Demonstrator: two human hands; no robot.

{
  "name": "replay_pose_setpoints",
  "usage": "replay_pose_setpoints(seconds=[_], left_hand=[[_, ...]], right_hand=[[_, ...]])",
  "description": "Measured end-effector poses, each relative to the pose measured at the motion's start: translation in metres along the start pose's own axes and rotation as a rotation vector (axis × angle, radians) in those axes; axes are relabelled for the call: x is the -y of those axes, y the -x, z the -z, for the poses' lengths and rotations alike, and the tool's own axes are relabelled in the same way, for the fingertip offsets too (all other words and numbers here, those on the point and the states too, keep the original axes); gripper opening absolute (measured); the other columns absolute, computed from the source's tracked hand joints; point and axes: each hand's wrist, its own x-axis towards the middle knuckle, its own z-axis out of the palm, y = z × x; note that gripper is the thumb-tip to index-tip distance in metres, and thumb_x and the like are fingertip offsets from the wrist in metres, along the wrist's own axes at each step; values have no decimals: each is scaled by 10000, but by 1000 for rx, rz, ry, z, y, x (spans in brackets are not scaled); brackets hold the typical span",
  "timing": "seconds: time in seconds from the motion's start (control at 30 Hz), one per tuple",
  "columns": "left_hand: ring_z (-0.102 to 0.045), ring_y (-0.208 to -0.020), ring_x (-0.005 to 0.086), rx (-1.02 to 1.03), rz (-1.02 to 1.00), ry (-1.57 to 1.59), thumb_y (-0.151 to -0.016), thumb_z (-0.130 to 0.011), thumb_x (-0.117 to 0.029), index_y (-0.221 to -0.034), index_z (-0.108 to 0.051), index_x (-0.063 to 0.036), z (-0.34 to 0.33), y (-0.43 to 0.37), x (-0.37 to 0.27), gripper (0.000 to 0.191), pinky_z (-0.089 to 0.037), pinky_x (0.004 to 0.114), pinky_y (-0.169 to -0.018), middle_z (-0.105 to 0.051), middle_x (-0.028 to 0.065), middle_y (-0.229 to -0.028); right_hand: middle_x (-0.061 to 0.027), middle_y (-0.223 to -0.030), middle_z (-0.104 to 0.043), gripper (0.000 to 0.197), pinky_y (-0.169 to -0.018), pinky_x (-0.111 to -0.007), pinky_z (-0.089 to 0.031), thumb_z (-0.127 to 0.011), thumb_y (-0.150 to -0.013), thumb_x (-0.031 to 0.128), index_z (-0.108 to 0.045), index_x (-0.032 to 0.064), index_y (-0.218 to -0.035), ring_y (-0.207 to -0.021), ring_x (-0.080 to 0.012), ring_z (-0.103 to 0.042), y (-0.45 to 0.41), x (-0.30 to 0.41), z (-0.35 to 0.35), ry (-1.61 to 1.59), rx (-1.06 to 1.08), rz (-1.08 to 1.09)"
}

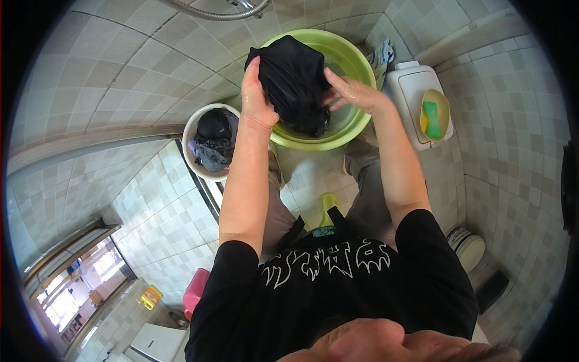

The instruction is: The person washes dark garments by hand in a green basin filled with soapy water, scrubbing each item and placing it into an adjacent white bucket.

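A black cloth garment, partly wet and bunched, hangs over a large lime-green plastic basin with water in it. My left hand grips the garment's left side, with the thumb lying on top of the cloth. On the other side, my right hand has its fingers at the cloth's right edge; the fingertips are partly hidden, and whether they pinch the cloth I cannot tell. The garment's lower end reaches down into the basin, near the water.
A white tub of dark clothes stands left of the basin. To the right, a white lidded bin carries a yellowish bowl with a green brush or sponge. A metal shower hose hangs above; tiled walls are close by.
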Motion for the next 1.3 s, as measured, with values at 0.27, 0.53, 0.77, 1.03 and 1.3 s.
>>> replay_pose_setpoints(seconds=[0.27,0.53,0.77,1.03,1.3], left_hand=[[-587,-1012,279,28,39,59,-914,-419,-316,-1121,-566,4,8,-9,-3,408,-441,404,-937,-621,129,-1091],[-518,-1134,259,-192,255,-263,-849,-470,-593,-1233,-490,-5,31,-34,23,702,-394,380,-990,-520,129,-1259],[-543,-806,188,531,188,102,-861,-403,-589,-843,-568,-120,68,-33,47,498,-463,336,-756,-574,41,-845],[-562,-836,183,-122,86,-32,-914,-449,-359,-999,-562,-62,53,-40,71,328,-469,324,-750,-580,57,-925],[-589,-841,178,-221,227,-171,-887,-515,-305,-1017,-584,-67,10,-19,79,281,-487,339,-773,-612,51,-923]], right_hand=[[-40,-918,-627,398,-800,-249,-425,-552,-888,331,-583,-21,-1070,-891,-115,-539,-25,-11,-13,-27,-440,504],[-99,-989,-616,301,-805,-350,-465,-505,-914,282,-542,-1,-1010,-899,-220,-591,-19,16,3,-1012,-498,621],[-152,-734,-590,114,-617,-367,-494,-643,-651,147,-568,62,-659,-677,-297,-599,-1,4,-126,536,-619,1073],[-171,-664,-586,155,-567,-422,-476,-617,-672,200,-558,60,-638,-643,-339,-601,-34,6,-83,512,-985,712],[-212,-770,-628,308,-656,-457,-457,-462,-840,267,-606,10,-750,-718,-355,-612,-69,-13,-13,100,-987,398]])
